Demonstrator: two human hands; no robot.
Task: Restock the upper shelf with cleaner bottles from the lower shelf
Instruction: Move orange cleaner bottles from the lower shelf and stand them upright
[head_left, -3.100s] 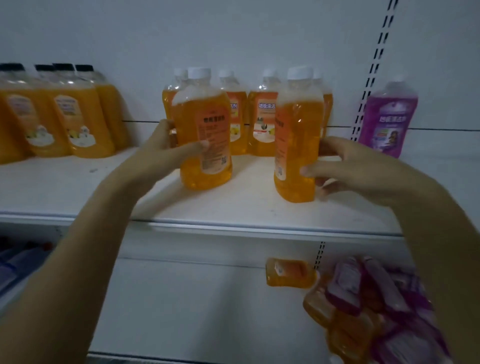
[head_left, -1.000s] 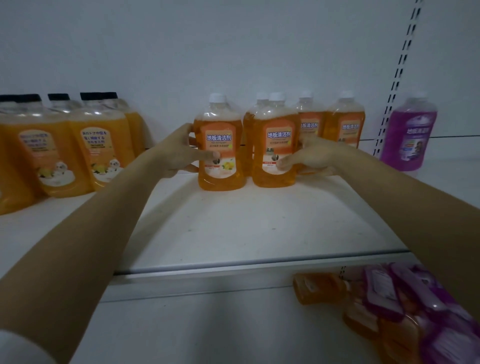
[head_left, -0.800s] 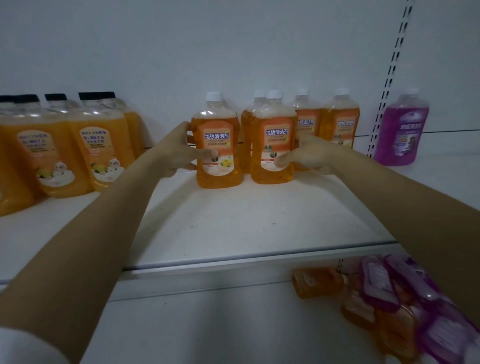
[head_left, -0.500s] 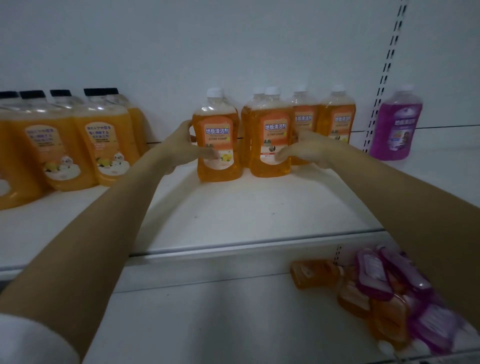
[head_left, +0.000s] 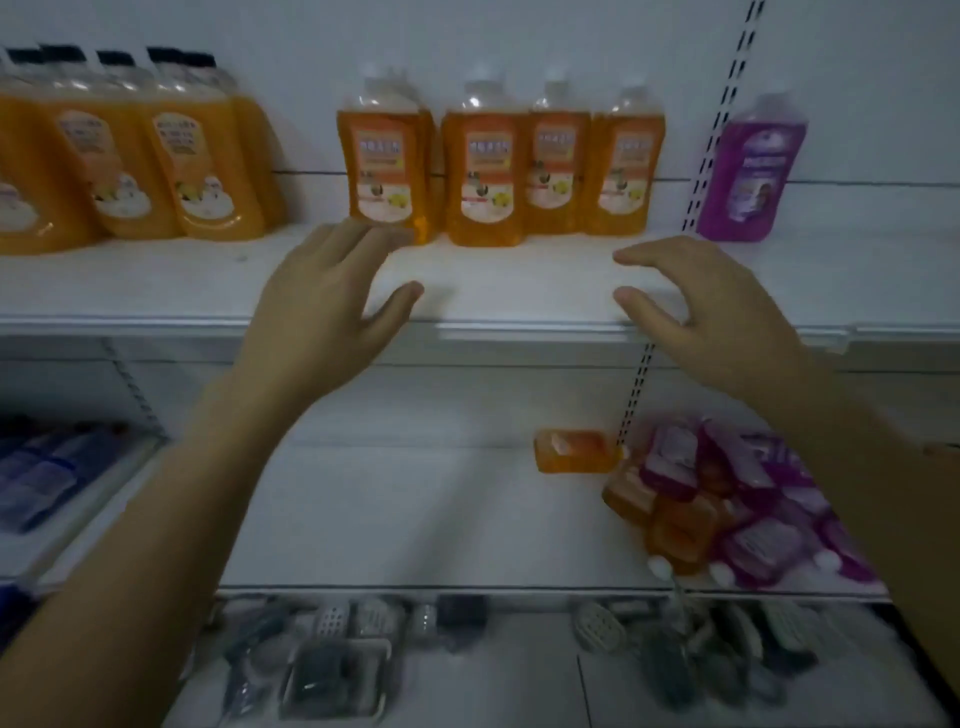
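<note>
Orange cleaner bottles (head_left: 480, 171), white-capped: upright in a tight row at the back of the upper shelf (head_left: 493, 283), upper centre of frame, labels forward.

Black-capped orange bottles (head_left: 156, 171): upper left, same shelf.

Purple bottle (head_left: 753, 166): upright, upper right, beyond the slotted upright (head_left: 727, 114).

Left hand (head_left: 322, 306): spread flat, fingers straight, nothing held. Fingertips overlapping the base of the leftmost white-capped bottle; contact not determinable.

Right hand (head_left: 711, 306): loosely arched, thumb and forefinger apart, nothing held. Apart from the row, over the front edge of the shelf.

Lower shelf (head_left: 395, 519): remaining stock at lower right, a pile of orange and purple bottles (head_left: 727, 514) lying on their sides. Single orange bottle (head_left: 574, 457) lying flat at the pile's upper left.

Bottom tier: blurred brushes and sundries (head_left: 353, 644), not further identifiable.

Step judged in hand: between trips, both hands free, upper row standing.

Next move, judged: reach down to the lower-right pile, grip a lying bottle round its body, turn upright, set in front of the row with label forward. Likely hazard: nudging the standing row.
</note>
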